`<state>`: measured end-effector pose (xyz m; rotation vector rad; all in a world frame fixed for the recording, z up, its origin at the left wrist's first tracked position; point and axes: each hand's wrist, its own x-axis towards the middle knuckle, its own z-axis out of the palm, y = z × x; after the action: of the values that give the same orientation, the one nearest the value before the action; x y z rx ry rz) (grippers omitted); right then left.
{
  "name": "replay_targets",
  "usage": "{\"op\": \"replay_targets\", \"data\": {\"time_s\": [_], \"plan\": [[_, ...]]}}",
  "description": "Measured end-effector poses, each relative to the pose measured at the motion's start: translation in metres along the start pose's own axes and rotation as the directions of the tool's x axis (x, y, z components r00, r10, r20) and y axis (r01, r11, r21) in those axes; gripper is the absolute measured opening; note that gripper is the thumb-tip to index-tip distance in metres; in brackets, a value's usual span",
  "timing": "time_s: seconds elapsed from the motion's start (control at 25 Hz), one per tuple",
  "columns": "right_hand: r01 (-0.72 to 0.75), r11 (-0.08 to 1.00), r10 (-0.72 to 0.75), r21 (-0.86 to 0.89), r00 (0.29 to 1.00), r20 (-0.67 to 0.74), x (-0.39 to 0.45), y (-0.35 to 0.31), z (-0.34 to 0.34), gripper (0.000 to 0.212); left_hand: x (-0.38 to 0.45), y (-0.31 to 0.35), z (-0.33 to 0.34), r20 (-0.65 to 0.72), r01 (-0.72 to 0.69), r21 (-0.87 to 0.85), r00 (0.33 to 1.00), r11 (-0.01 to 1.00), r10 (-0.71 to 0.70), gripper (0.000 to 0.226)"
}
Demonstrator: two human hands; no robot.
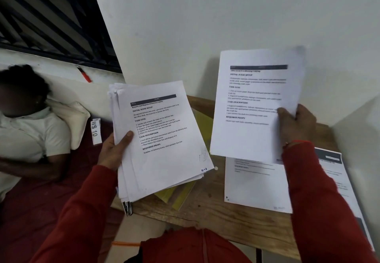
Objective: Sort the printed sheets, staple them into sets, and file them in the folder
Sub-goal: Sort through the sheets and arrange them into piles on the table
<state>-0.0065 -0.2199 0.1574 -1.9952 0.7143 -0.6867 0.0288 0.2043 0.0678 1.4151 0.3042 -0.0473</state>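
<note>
1. Left hand (112, 151) holds a thick stack of printed sheets (162, 137) mid-frame, thumb curled over the stack's left edge.
2. Right hand (296, 124) pinches a single sheet (253, 106) up at centre right, fingers (284, 113) on its face.
3. Wooden tabletop (207, 207) sits in a corner of plain white walls (226, 15); two more printed pages (255, 186) lie flat on it at lower right.
4. A yellow folder (181, 197) pokes out under the stack, and a stapler (127, 207) hangs off the tabletop's left edge.
5. Upper left there's a dark barred window (47, 15), and another person in a white shirt (30, 135) lies on a maroon bed (41, 201) at far left.

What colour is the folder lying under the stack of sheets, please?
The folder is yellow, seen in the head view.
</note>
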Motion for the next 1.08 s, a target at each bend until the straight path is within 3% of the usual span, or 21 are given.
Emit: {"op": "replay_targets", "data": {"time_s": [0.16,0.28,0.36,0.56,0.68,0.84,1.08], "plan": [[-0.200,0.962,0.135,0.185,0.939,0.315,-0.014,0.000,-0.002,0.014,-0.009,-0.002,0.028,0.039,0.028,-0.023,0.999,0.999,-0.027,0.025],[-0.320,0.929,0.198,0.185,0.853,0.484,-0.048,0.015,0.029,0.016,-0.022,-0.006,0.056,0.127,0.051,-0.026,0.991,0.998,-0.047,0.019],[-0.331,0.936,0.230,0.119,0.831,0.506,-0.068,0.028,0.042,0.014,-0.035,-0.009,0.077,0.149,0.035,-0.017,0.988,0.999,-0.032,0.013],[-0.207,0.978,0.178,0.038,0.912,0.370,-0.069,0.053,0.030,0.022,-0.054,-0.017,0.102,0.169,0.049,-0.009,0.985,0.999,-0.047,0.016],[-0.214,0.972,0.172,0.092,0.925,0.339,-0.053,0.054,0.016,0.030,-0.053,-0.013,0.092,0.138,0.046,0.008,0.989,0.999,-0.047,0.012],[-0.210,0.967,0.124,0.141,0.880,0.458,-0.038,0.058,0.017,0.019,-0.050,-0.004,0.069,0.067,-0.017,0.037,0.998,0.999,0.014,0.010],[-0.384,0.901,0.142,0.203,0.702,0.698,-0.031,0.054,0.026,0.027,-0.048,0.008,0.023,-0.099,-0.045,0.052,0.994,0.998,0.050,0.018]]}}
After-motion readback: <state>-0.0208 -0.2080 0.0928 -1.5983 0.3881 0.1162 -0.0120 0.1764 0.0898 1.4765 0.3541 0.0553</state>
